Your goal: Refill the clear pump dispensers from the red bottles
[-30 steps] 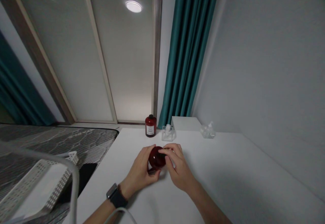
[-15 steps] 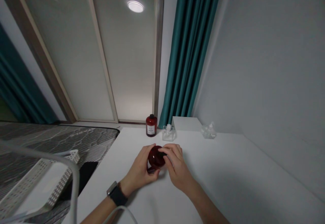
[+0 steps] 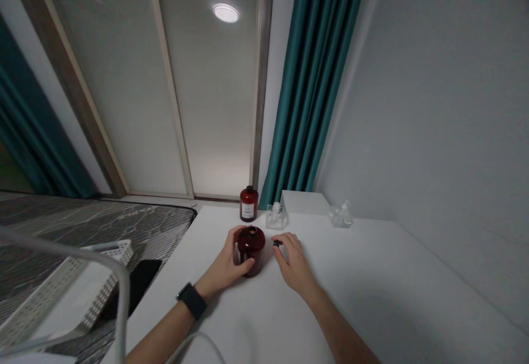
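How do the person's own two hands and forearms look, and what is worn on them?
The left hand and right hand wear no gloves, and no sleeves show. A dark wristwatch with a wide, plain band circles the left wrist; the right wrist wears nothing visible.

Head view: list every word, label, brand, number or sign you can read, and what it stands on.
No text can be read.
White label on the rear bottle: printed marks, too small and blurred to read.
Held bottle, in the left hand: no readable text shows.
Wristwatch: no readable digits.
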Action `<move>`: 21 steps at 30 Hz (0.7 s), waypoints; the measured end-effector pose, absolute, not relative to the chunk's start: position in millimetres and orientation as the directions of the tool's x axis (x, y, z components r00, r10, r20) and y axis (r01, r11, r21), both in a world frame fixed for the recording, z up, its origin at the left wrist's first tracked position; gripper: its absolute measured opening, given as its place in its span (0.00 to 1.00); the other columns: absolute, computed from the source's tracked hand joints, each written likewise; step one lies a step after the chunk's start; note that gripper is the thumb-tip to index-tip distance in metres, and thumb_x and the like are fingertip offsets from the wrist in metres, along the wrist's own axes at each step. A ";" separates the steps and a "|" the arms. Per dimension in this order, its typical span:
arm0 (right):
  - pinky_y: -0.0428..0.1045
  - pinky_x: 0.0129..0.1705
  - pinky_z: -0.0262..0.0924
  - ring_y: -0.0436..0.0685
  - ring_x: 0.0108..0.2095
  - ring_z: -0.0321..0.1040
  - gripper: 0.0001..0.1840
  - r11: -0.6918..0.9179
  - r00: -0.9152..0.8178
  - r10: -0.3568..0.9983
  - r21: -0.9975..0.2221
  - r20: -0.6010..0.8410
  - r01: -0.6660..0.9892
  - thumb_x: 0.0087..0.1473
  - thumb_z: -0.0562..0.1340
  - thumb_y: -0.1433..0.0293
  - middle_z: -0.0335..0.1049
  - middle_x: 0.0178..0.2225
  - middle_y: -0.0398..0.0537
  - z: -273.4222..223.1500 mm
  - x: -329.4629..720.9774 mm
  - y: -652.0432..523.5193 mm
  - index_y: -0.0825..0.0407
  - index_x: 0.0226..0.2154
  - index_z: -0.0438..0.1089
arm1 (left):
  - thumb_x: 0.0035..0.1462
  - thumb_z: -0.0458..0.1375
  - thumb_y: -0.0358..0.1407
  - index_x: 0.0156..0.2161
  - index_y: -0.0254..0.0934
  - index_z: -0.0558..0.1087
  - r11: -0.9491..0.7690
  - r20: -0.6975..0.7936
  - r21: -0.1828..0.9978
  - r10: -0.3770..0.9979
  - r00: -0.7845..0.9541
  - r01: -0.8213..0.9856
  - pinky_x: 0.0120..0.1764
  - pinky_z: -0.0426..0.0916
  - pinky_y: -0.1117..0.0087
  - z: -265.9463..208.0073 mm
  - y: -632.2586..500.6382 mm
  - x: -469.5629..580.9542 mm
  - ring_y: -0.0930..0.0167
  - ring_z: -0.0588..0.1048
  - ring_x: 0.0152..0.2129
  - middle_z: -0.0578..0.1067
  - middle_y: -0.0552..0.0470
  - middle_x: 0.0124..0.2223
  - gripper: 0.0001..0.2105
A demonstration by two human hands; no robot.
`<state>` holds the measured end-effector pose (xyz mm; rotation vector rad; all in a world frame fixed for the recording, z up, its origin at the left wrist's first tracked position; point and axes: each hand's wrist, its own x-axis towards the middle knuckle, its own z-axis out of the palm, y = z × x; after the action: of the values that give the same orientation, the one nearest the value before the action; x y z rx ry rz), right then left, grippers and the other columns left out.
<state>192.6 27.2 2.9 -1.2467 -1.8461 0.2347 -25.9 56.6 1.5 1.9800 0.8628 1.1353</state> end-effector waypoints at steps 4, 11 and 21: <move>0.56 0.45 0.58 0.61 0.41 0.66 0.05 0.402 -0.080 0.860 -0.572 0.504 0.715 0.57 0.58 0.74 0.72 0.36 0.48 -10.3 203.3 37.1 0.49 0.36 0.66 | 0.56 0.59 0.37 0.62 0.39 0.51 -0.648 0.545 0.709 0.753 0.368 0.277 0.61 0.56 0.47 6.1 55.9 -29.2 0.56 0.60 0.59 0.58 0.40 0.60 0.32; 0.53 0.42 0.58 0.59 0.38 0.68 0.04 0.347 -0.086 0.887 -0.533 0.454 0.772 0.53 0.62 0.74 0.72 0.32 0.44 -26.2 214.5 45.9 0.48 0.31 0.67 | 0.51 0.65 0.35 0.57 0.42 0.59 -0.652 0.615 0.619 0.749 0.246 0.439 0.58 0.59 0.45 11.8 50.9 -22.1 0.55 0.62 0.55 0.59 0.44 0.54 0.29; 0.55 0.46 0.59 0.61 0.43 0.69 0.17 0.346 -0.115 0.891 -0.493 0.439 0.798 0.52 0.62 0.77 0.74 0.39 0.47 -31.0 222.3 48.7 0.47 0.45 0.69 | 0.62 0.55 0.31 0.59 0.43 0.62 -0.686 0.624 0.564 0.719 0.307 0.461 0.59 0.61 0.49 21.3 57.5 -29.5 0.60 0.63 0.58 0.64 0.44 0.61 0.21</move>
<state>222.3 48.7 -31.0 -1.4737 -1.9296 0.1732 -29.5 57.5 21.3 2.2981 1.0699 1.3215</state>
